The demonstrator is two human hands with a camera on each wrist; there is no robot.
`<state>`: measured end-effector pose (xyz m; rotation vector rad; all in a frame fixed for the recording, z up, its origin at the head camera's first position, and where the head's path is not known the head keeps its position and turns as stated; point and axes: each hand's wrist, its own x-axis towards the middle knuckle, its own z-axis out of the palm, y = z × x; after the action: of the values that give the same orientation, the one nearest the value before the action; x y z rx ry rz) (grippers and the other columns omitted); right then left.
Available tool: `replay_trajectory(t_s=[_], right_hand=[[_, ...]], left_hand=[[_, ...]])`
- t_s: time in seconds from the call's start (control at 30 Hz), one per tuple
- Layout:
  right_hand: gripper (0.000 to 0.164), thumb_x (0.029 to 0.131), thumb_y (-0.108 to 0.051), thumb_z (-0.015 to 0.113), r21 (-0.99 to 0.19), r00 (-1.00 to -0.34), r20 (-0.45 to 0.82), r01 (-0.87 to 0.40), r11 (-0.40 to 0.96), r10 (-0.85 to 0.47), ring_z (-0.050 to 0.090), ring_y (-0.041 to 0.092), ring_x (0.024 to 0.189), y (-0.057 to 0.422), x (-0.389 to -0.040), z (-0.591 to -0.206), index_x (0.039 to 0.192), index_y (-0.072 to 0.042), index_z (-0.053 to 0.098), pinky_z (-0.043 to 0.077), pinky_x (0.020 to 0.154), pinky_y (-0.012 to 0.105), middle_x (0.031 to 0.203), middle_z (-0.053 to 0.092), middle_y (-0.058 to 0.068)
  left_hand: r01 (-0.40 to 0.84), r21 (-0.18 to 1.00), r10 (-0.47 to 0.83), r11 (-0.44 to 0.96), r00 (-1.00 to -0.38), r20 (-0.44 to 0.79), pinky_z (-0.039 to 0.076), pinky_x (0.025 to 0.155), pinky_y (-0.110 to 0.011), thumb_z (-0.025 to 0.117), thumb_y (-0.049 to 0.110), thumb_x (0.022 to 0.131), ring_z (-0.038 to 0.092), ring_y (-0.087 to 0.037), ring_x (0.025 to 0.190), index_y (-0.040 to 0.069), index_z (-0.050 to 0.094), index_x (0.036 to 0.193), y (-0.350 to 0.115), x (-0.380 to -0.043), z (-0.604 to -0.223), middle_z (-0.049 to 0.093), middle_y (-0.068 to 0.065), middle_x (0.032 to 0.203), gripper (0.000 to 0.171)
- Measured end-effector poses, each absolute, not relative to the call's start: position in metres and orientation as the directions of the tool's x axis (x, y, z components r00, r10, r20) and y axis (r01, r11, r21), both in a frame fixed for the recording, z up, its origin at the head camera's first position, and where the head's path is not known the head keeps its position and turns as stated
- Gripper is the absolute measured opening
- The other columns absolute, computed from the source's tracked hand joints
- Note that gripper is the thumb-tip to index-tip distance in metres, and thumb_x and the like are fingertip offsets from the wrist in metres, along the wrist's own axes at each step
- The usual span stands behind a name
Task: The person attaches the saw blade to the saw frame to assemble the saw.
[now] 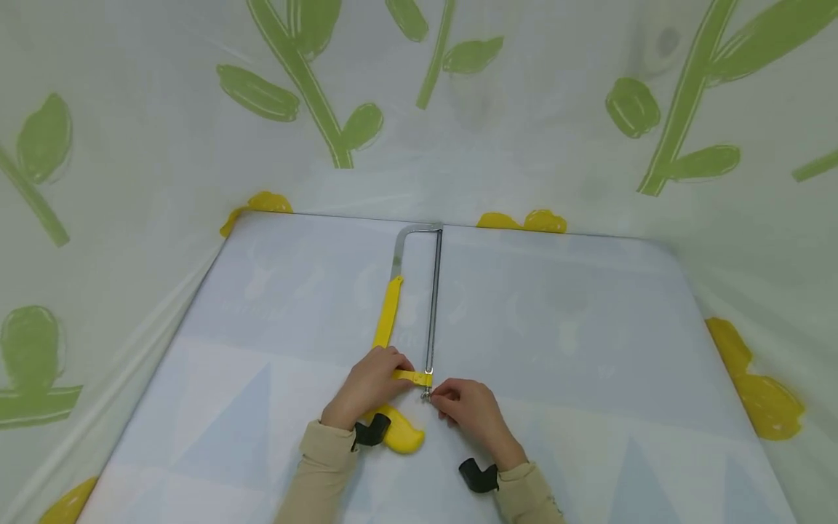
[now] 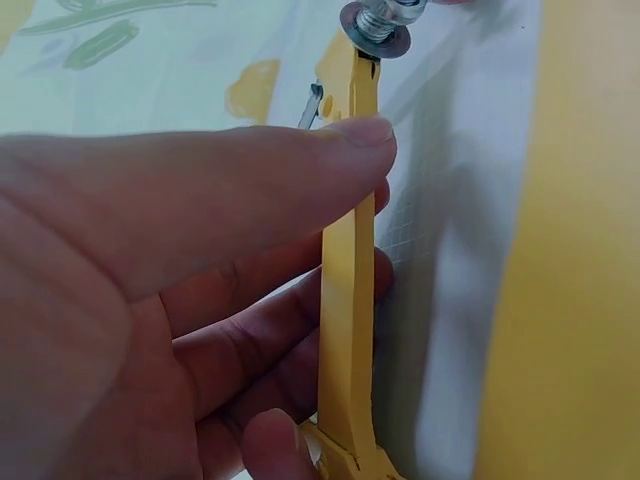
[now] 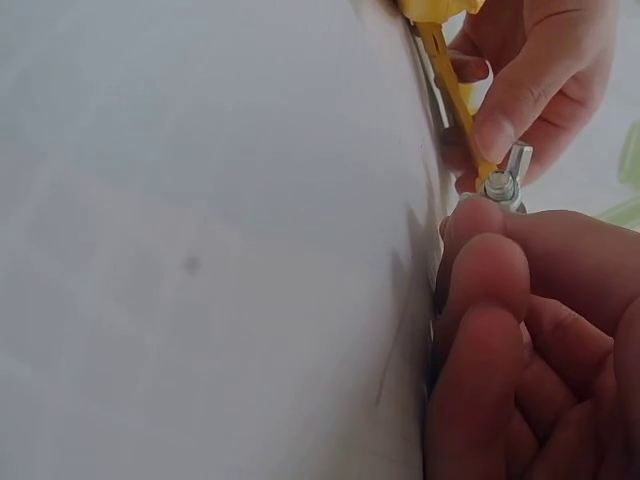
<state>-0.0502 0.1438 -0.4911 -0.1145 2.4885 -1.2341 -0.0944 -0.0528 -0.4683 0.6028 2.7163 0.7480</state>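
Note:
A hacksaw with a yellow handle [image 1: 402,434] and a yellow-and-silver frame [image 1: 388,313] lies on the table, its straight blade side on the right. My left hand [image 1: 369,389] grips the short yellow crosspiece [image 2: 350,300] near the handle, thumb on one side and fingers curled round the other. A threaded bolt with a washer [image 2: 377,40] sticks out past the crosspiece. On that bolt sits a metal wing nut [image 3: 503,187]. My right hand [image 1: 473,413] pinches the wing nut between thumb and forefinger, its other fingers curled. The fingertips partly hide the nut.
The table [image 1: 556,327] has a pale patterned cover, and its far edge lies just beyond the saw's tip. A white curtain [image 1: 524,145] with green leaf prints hangs around it. Black wrist mounts [image 1: 479,477] sit at both cuffs.

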Motion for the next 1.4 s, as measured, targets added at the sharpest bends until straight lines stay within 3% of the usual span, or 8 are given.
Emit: replay_trajectory(t_s=[0.37,0.63,0.97,1.4], right_hand=[[0.011,0.083,-0.029,0.062,-0.76,-0.95,-0.245,0.066,0.647,-0.191,0.051,0.008,0.048,0.135,-0.046,-0.488,0.081,-0.018,0.065,0.041,0.049,0.024,0.058,0.055,-0.01],[0.011,0.081,-0.03,0.062,-0.677,-0.953,-0.215,-0.013,0.736,-0.215,0.046,0.004,0.054,0.132,-0.046,-0.484,0.083,-0.021,0.068,0.038,0.052,0.022,0.061,0.054,-0.016],[0.034,0.08,-0.049,0.058,-0.689,-0.927,-0.269,-0.005,0.725,-0.261,0.049,0.004,0.065,0.137,-0.046,-0.484,0.094,-0.02,0.068,0.041,0.059,0.024,0.074,0.058,-0.015],[0.018,0.084,-0.041,0.056,-0.7,-0.929,-0.27,0.008,0.714,-0.254,0.046,0.006,0.059,0.139,-0.048,-0.489,0.084,-0.026,0.067,0.037,0.054,0.024,0.062,0.053,-0.014]], left_hand=[[0.347,0.548,0.465,0.761,-0.881,-0.088,0.039,0.07,-0.026,0.067,0.029,0.079,0.042,-0.01,0.077,0.019,0.066,0.089,-0.058,-0.089,-0.469,0.053,0.008,0.083,0.013],[0.344,0.543,0.459,0.766,-0.884,-0.087,0.039,0.068,-0.025,0.068,0.028,0.079,0.042,-0.01,0.076,0.019,0.066,0.088,-0.059,-0.089,-0.468,0.052,0.008,0.081,0.014],[0.366,0.545,0.466,0.755,-0.883,-0.053,0.038,0.067,-0.025,0.069,0.027,0.077,0.041,-0.01,0.075,0.018,0.066,0.088,-0.059,-0.09,-0.473,0.052,0.008,0.082,0.013],[0.349,0.531,0.458,0.772,-0.885,-0.084,0.039,0.068,-0.024,0.067,0.028,0.079,0.041,-0.01,0.076,0.019,0.066,0.089,-0.057,-0.091,-0.466,0.052,0.008,0.082,0.014]])
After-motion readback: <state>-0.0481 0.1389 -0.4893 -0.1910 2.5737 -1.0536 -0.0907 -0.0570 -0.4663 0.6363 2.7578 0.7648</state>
